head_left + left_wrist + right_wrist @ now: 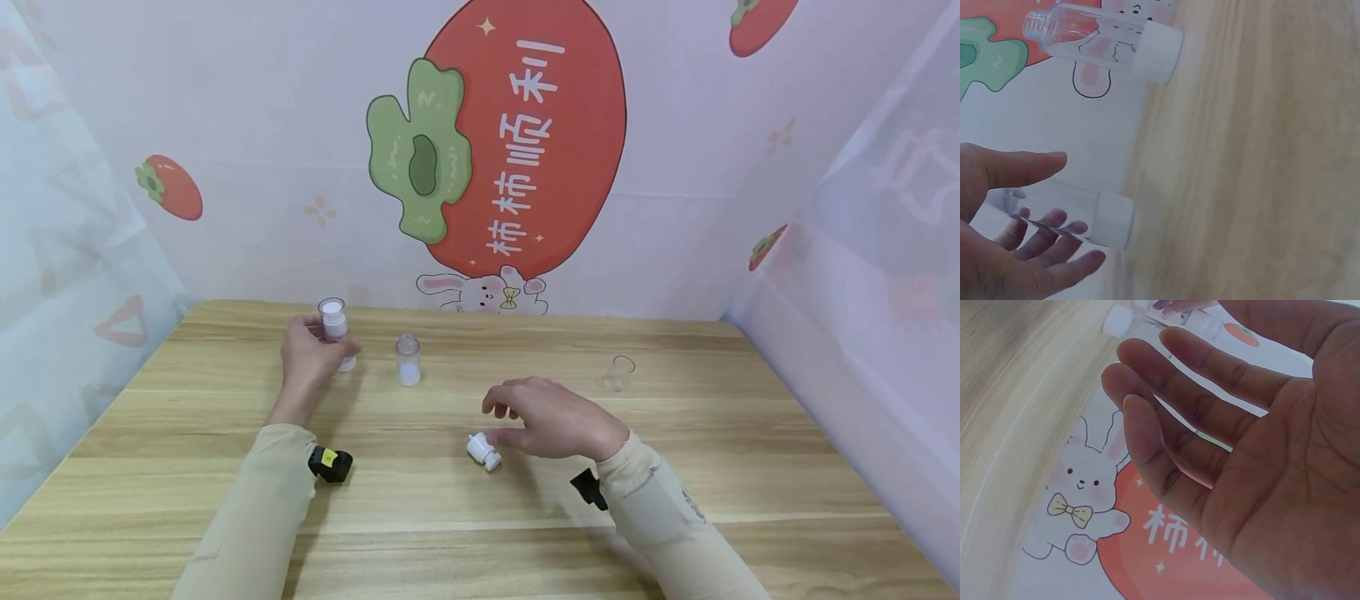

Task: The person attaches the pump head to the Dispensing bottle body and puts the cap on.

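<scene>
A clear bottle with a white base (1114, 220) stands upright at the back left. It has a white top (334, 321) inside a clear cap. My left hand (309, 357) is around this bottle; in the left wrist view the fingers lie loosely along its far side and the thumb is apart from it. Just to the right stands a second clear bottle (408, 365), with a bare threaded neck and a white base. My right hand (555, 418) hovers palm down with relaxed fingers, its thumb close to a white pump head (483, 451) lying on the table. The right palm holds nothing.
A clear, see-through cap (618, 373) stands farther right on the wooden table (420, 533). A printed cloth (285, 108) with persimmons and a rabbit rises along the table's back edge, and more cloth hangs at both sides.
</scene>
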{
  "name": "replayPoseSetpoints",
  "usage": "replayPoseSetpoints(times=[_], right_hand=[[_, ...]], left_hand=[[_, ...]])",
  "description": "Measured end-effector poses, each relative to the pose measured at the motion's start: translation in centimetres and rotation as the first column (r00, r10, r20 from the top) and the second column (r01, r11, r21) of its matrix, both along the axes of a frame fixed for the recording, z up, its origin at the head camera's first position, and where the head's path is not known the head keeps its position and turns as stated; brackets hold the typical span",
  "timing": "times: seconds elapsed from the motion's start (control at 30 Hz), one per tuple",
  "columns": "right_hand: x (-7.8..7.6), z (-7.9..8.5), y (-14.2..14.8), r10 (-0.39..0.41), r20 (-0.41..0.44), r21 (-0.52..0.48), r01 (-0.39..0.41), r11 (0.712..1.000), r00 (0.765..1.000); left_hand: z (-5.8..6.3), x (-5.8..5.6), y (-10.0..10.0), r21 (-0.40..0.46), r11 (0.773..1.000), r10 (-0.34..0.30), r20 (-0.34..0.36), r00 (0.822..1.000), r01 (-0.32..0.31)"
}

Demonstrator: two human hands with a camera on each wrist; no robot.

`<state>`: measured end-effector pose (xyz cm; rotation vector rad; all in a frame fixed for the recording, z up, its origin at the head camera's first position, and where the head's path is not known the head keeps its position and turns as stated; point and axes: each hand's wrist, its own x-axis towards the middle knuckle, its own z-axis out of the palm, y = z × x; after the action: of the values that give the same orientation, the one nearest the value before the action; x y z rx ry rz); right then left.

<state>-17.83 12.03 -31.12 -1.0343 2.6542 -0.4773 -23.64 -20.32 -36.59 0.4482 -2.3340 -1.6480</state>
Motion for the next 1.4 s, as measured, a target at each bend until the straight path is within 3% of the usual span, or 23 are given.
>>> replayPoseSetpoints(times=[0.27,0.5,0.67,0.8,0.93,1.13,1.3,1.4], right_hand=[[0.0,0.1,0.1,0.0,0.001,-0.011,0.0,1.0,1.0],[0.0,0.0,-0.1,-0.009,-0.001,-0.002,0.009,1.0,1.0],[0.0,-0.2,-0.3,-0.028,-0.009,0.006,0.029,1.0,1.0],[0.1,-0.4,-0.5,-0.04,-0.016,0.015,0.04,0.999,0.999],[0.1,-0.7,-0.6,-0.041,-0.026,0.022,0.042,0.999,0.999],[0.1,-1.1,-0.6,-0.044,-0.048,0.03,0.046,0.999,0.998],[0.2,-1.2,-0.7,-0.056,-0.033,0.036,0.057,0.998,0.998],[0.2,-1.3,-0.8,-0.061,-0.026,0.037,0.062,0.997,0.998]], left_hand=[[2.5,0.9,0.4,-0.044,0.999,0.022,-0.099,0.995,-0.026],[4.7,1.6,1.5,-0.143,0.988,0.016,-0.245,0.969,-0.053],[5.8,2.1,2.9,-0.208,0.977,-0.03,-0.335,0.942,-0.043],[6.1,2.2,3.8,-0.242,0.97,-0.115,-0.357,0.927,0.027],[5.9,2.1,4.4,-0.263,0.954,-0.227,-0.319,0.92,0.144],[5.1,1.7,4.7,-0.304,0.896,-0.384,-0.169,0.908,0.323],[4.2,1.5,5.0,-0.323,0.851,-0.451,-0.042,0.892,0.415],[3.4,1.3,5.2,-0.326,0.837,-0.464,0.002,0.886,0.439]])
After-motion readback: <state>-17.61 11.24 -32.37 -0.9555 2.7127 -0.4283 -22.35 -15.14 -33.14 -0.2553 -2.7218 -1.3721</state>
